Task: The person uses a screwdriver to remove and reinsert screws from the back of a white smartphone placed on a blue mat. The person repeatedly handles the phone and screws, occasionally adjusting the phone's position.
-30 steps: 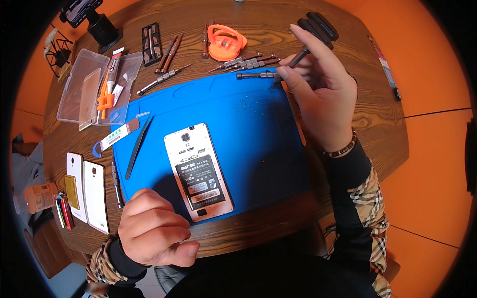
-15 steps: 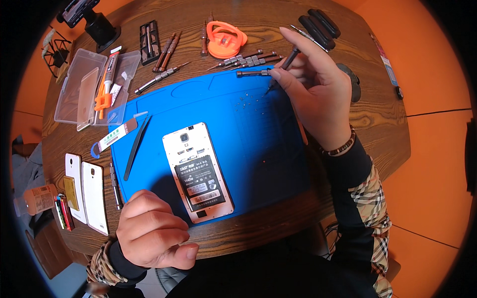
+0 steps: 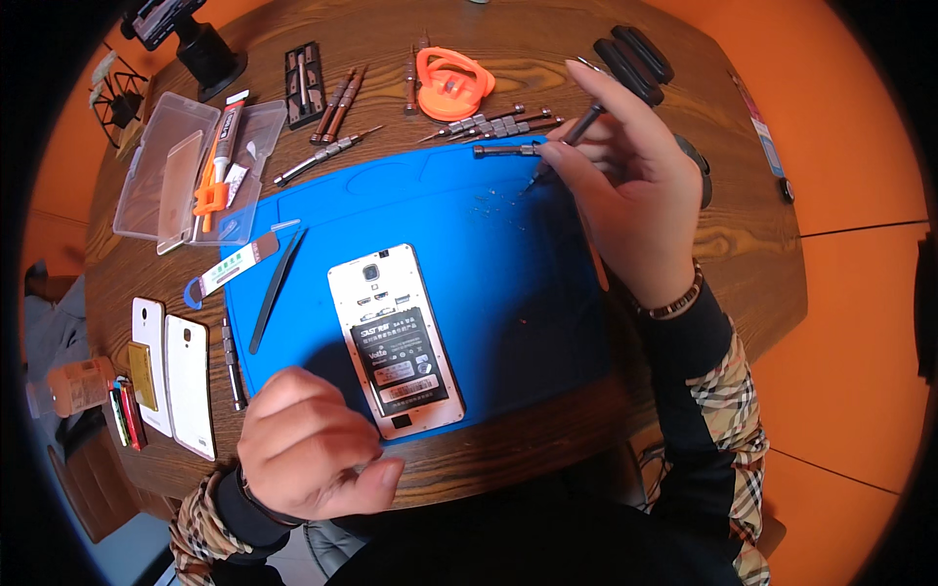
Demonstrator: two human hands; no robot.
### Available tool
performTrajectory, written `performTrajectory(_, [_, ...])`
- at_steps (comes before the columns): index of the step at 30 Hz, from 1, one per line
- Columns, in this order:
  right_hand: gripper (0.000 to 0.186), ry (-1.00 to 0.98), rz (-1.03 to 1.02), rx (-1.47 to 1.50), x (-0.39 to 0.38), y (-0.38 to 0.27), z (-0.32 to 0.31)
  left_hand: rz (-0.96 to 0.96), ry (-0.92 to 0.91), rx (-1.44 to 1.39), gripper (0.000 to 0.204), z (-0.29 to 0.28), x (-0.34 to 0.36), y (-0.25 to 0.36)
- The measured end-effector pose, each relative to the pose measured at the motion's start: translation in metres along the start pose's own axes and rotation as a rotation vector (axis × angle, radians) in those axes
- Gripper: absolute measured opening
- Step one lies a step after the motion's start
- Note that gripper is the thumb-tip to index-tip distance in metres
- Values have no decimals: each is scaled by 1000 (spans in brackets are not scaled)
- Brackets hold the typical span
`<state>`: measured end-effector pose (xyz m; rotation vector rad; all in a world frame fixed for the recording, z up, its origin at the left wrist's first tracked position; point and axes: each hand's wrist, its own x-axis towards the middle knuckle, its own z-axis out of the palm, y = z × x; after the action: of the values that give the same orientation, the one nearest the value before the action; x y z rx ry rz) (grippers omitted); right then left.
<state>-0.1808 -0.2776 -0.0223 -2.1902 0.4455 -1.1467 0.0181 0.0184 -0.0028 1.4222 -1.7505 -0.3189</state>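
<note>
My right hand (image 3: 645,190) pinches a slim dark screwdriver (image 3: 583,123) between thumb and fingers. Its tip points down at the blue mat (image 3: 513,293), close to a scatter of tiny screws (image 3: 493,203). Another screwdriver (image 3: 500,151) lies sideways at the mat's far edge, its end reaching behind my thumb. In the middle of the mat lies a phone (image 3: 447,391) with its back off, showing a black battery (image 3: 399,361). My left hand (image 3: 308,444) is loosely curled at the near edge, left of the phone's bottom end, with nothing visible in it; its palm is hidden.
Black tweezers (image 3: 277,291) lie left of the phone. Further left are two white phone covers (image 3: 190,386) and a clear plastic box (image 3: 156,186) with a glue tube (image 3: 227,132). Beyond the mat are several screwdrivers (image 3: 498,125) and an orange suction cup (image 3: 454,86).
The whole view has shifted slightly, so the table's things appear a little further right. The screwdriver is still in my right hand, its tip by the screws. My left hand stays curled.
</note>
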Motion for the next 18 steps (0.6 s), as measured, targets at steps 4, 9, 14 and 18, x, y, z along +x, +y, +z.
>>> performTrajectory(4, [69,-18,49,215,-4,-31,3,-115,96,25,26,11,8,1])
performTrajectory(9, [78,-216,100,388,-26,-74,8,-207,148,3,27,17,10,-3])
performTrajectory(14, [83,-444,-85,355,-36,-86,14,-296,126,-54,25,19,8,-5])
performTrajectory(18, [75,-367,-91,385,-40,-90,18,-311,151,-63,25,20,8,-5])
